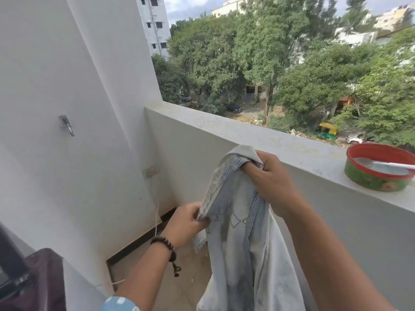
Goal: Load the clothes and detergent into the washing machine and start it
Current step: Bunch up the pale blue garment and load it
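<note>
Balcony ledge [280, 140] behind; both hands' fingers [203, 219] grip a pale, perhaps embroidered, garment [238, 232].

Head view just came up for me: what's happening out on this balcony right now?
A person holds up a pale blue-and-white embroidered garment with both hands. The right hand grips its top edge, and the left hand pinches a side hem lower down; the rest hangs loose. A red-and-green tin with a spoon in it sits on the balcony ledge to the right. The dark appliance at the lower left is only partly in view, and the garment is not in it yet.
</note>
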